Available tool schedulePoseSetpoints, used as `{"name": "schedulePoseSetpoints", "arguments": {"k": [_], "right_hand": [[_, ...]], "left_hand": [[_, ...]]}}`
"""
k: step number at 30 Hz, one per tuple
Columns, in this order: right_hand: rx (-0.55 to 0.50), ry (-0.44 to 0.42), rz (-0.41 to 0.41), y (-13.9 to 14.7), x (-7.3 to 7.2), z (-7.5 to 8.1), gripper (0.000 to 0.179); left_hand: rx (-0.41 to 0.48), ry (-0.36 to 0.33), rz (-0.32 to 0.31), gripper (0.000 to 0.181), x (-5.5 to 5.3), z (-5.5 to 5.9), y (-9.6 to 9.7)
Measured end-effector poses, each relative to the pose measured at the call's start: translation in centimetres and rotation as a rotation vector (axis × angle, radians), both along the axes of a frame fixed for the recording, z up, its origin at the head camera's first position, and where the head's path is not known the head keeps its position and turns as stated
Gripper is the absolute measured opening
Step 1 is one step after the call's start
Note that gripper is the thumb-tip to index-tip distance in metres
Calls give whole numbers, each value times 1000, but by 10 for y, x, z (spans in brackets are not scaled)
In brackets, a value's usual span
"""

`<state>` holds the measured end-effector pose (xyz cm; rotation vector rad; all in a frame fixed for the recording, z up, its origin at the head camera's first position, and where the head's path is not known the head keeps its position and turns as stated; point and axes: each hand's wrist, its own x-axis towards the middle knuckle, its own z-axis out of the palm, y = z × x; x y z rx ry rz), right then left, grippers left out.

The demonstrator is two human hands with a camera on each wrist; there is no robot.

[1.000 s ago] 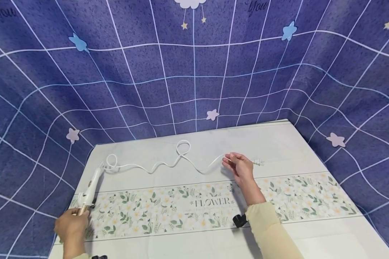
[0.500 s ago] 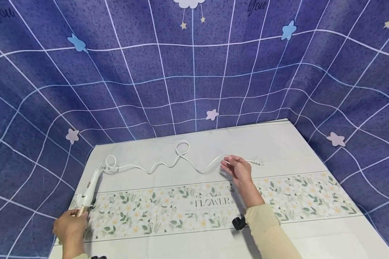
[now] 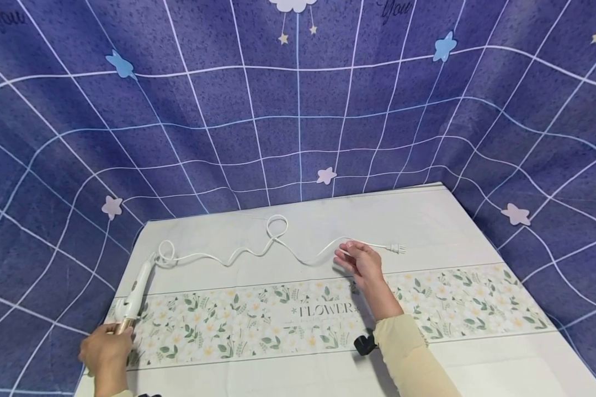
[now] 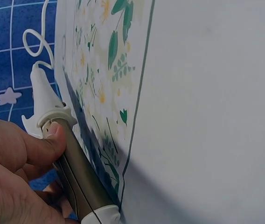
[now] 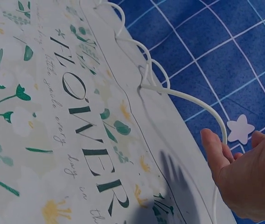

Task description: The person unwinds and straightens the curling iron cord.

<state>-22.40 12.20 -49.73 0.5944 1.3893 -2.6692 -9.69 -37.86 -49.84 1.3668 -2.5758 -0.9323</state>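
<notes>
A white curling iron (image 3: 138, 295) with a gold-brown barrel lies at a slant along the table's left side. My left hand (image 3: 106, 350) grips its barrel; in the left wrist view the thumb presses the barrel (image 4: 83, 175) just below the white collar. From the handle's far end a white cord (image 3: 248, 251) runs rightward in loops and waves to a plug (image 3: 396, 248). Beside the cord near the plug is my right hand (image 3: 365, 264), its fingers relaxed. The cord passes behind its fingertips in the right wrist view; whether they touch is unclear.
A white table cover (image 3: 258, 364) with a floral band and the word FLOWER lies under everything. Blue curtains (image 3: 298, 121) with a grid and stars stand around the back and sides. A black piece (image 3: 365, 345) sits by the right sleeve.
My right hand has shifted slightly left and toward me, showing more cord beside the plug. The left hand and the curling iron have moved slightly left and toward me; the cord's loops shifted a little.
</notes>
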Motion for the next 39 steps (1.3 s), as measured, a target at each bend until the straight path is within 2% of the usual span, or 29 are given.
{"name": "schedulePoseSetpoints", "arguments": {"k": [12, 20, 26, 29, 35, 39], "right_hand": [[-36, 11, 92, -7, 1, -6, 41], [-234, 14, 262, -8, -9, -14, 47], [-368, 36, 371, -13, -19, -16, 49], [-385, 23, 352, -15, -23, -16, 45], [-411, 7, 236, -11, -28, -18, 25], [-474, 27, 141, -2, -32, -20, 22]], "left_hand": [[-1, 11, -5, 38, 1, -2, -3], [-23, -2, -30, 37, 2, -2, -5], [-26, -10, -26, 39, 0, -2, -4], [-29, -5, -28, 40, 0, -2, -3], [-31, 6, -25, 39, 0, -3, -2], [-28, -6, -28, 39, 0, -3, -3]]}}
